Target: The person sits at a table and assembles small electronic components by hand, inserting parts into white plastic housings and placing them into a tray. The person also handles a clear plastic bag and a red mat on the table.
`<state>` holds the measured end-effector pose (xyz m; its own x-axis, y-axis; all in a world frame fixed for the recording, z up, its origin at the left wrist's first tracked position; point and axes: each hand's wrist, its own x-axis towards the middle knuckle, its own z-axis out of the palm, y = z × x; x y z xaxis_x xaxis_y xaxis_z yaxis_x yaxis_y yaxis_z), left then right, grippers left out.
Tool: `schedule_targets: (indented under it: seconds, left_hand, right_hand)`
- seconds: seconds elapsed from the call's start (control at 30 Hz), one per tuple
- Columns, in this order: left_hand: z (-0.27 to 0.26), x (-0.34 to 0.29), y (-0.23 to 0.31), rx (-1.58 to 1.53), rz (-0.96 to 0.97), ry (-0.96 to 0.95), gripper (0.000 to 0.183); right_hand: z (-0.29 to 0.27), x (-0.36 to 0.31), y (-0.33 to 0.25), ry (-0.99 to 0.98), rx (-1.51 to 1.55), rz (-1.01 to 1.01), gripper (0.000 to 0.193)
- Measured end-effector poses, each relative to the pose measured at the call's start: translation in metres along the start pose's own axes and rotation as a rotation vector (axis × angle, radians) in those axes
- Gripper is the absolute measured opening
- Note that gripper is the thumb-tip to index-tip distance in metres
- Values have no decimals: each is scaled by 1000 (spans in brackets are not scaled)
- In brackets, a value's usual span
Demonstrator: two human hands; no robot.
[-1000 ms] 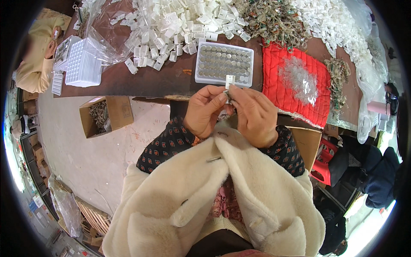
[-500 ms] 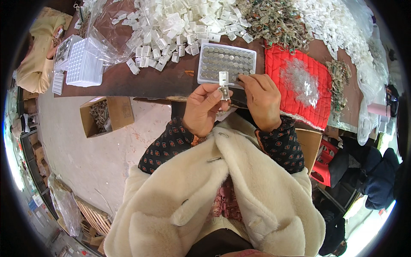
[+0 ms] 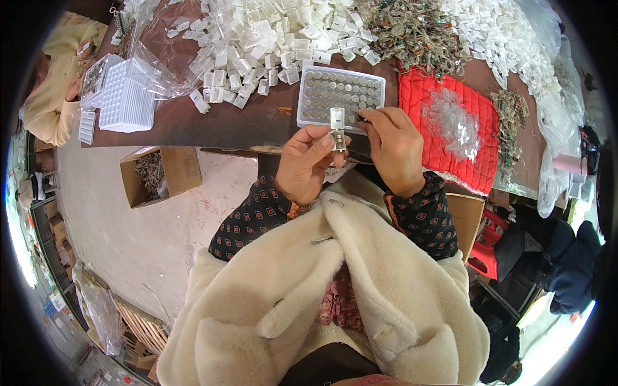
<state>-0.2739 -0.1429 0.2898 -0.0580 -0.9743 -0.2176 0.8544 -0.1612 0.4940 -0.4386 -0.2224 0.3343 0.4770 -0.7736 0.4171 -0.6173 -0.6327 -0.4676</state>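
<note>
Between the thumb and fingers of my left hand is a small white plastic battery case, its lid swung up. Metal parts show inside its lower half. My right hand is just right of it, thumb and forefinger pinched together at the near right corner of a clear plastic tray. Whatever lies in that pinch is too small and hidden to make out. Rows of round, silvery button cells fill the tray.
Heaped white cases and a tangle of wired parts cover the table's back. A red quilted cloth with clear plastic bits lies right. White trays are stacked left, near another person's sleeve. A cardboard box stands below.
My right hand has shifted very slightly at the tray's corner, still pinched. My left hand holds the opened case almost in place. The other person's hands at far left have moved.
</note>
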Motion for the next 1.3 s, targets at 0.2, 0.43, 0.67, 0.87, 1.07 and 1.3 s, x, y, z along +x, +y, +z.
schedule_targets:
  seconds: [0.2,0.43,0.67,0.87,1.07,1.3]
  left_hand:
    - [1,2,1,-3,9,12,16]
    - [6,4,0,-109,14,-9,14]
    - [9,2,0,-76,55,-54,16]
    - [7,-1,4,-110,-19,-42,15]
    - [4,-2,3,-124,-11,16,14]
    - [6,-3,2,-86,44,-15,14]
  right_hand:
    - [-3,3,-7,81,183,52,15]
    - [-15,1,-27,44,504,124,16]
    - [-12,3,-37,156,330,-62,19]
    - [-14,2,-38,82,389,-7,23]
    - [-9,0,-41,134,169,-246,30]
    - [-17,-3,-43,17,503,123,35]
